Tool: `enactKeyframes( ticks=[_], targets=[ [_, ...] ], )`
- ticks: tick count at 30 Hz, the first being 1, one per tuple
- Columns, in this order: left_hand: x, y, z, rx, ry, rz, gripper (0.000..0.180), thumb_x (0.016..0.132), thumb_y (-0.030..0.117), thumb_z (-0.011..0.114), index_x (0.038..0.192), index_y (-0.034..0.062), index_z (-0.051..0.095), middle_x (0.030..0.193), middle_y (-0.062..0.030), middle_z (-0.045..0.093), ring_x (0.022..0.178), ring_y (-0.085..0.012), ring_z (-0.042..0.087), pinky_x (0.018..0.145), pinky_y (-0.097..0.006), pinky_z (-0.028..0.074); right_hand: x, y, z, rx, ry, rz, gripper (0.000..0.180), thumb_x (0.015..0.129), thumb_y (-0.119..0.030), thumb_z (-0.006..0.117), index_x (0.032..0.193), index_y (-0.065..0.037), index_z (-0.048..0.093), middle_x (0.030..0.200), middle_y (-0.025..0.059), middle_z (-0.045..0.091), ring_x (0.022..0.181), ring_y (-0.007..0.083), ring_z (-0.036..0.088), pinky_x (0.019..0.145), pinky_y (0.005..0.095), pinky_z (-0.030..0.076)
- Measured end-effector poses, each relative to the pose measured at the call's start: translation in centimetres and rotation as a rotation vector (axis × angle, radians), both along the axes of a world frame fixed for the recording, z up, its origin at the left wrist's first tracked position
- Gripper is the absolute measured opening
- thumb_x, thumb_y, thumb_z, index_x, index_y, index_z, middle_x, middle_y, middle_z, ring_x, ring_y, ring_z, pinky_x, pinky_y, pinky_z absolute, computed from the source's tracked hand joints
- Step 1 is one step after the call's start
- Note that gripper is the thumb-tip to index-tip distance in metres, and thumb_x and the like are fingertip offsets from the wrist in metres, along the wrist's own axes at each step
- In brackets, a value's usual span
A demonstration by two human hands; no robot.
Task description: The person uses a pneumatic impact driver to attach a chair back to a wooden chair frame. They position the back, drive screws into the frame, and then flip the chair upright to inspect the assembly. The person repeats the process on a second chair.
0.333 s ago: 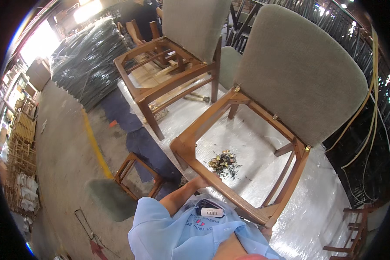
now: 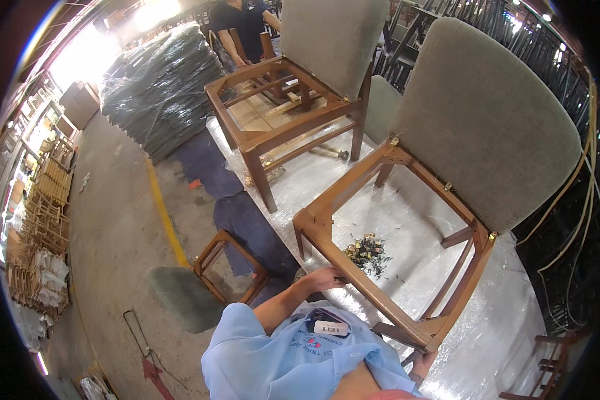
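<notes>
A wooden chair frame with no seat and a grey-green upholstered back stands in front of me. Brass-coloured brackets show where back and frame meet. Through the seat opening I see a heap of small dark and brass-coloured hardware. My left hand is closed beside the near rail, small dark bits at its fingertips; their kind is unclear. Below the frame's near right corner, my right hand has curled fingers, partly hidden, by a thin dark piece I cannot identify.
A second seatless chair stands farther left on the plastic-covered table. Another chair lies on the floor at left. Beyond are a wrapped stack and a person. Cables hang at right.
The view has shifted, so the chairs appear farther right and lower. My left hand has come back from behind the near rail, with dark bits now visible. My right hand has come into sight.
</notes>
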State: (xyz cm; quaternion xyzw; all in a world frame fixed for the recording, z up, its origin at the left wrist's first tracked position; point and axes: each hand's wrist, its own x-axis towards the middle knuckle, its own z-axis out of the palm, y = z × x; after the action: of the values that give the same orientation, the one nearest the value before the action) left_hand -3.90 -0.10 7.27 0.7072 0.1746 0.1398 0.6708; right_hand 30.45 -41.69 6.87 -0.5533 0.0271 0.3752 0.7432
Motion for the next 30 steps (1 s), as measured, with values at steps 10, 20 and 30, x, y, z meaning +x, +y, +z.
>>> enactKeyframes(
  ticks=[10, 20, 30],
  targets=[
    [-4.3, 0.4, 10.9, -1.174, -0.105, 0.148, 0.019, 0.097, 0.007, 0.057, 0.113, -0.0014, 0.062, 0.103, -0.0077, 0.062, 0.087, -0.0137, 0.058, 0.079, -0.028, 0.049, -3.1, 3.6, 16.9, 0.399, 0.032, -0.092, 0.05, 0.104, -0.04, 0.043, 0.132, 0.0, 0.05, 0.112, 0.013, 0.06, 0.097, 0.0183, 0.061, 0.081, 0.0311, 0.052],
    [-18.5, 3.3, 22.6, -0.999, -0.338, 0.325, 0.016, 0.093, 0.011, 0.065, 0.104, 0.001, 0.059, 0.093, -0.0108, 0.067, 0.075, -0.0124, 0.062, 0.071, -0.025, 0.05, -6.7, 8.5, 31.9, 0.694, -0.211, -0.363, 0.071, 0.088, -0.04, 0.065, 0.145, -0.012, 0.034, 0.107, 0.0114, 0.047, 0.08, 0.0159, 0.048, 0.069, 0.0296, 0.047],
    [-14.4, 14.0, 25.3, -0.989, -0.478, 0.509, 0.01, 0.096, 0.01, 0.062, 0.104, 0.0044, 0.058, 0.096, -0.0082, 0.064, 0.075, -0.0111, 0.061, 0.075, -0.026, 0.052, -11.8, 19.0, 35.7, 0.9, -0.517, -0.006, 0.055, 0.105, -0.027, 0.04, 0.156, -0.023, 0.02, 0.118, 0.0123, 0.046, 0.066, 0.0087, 0.048, 0.067, 0.0273, 0.043]
  ],
)
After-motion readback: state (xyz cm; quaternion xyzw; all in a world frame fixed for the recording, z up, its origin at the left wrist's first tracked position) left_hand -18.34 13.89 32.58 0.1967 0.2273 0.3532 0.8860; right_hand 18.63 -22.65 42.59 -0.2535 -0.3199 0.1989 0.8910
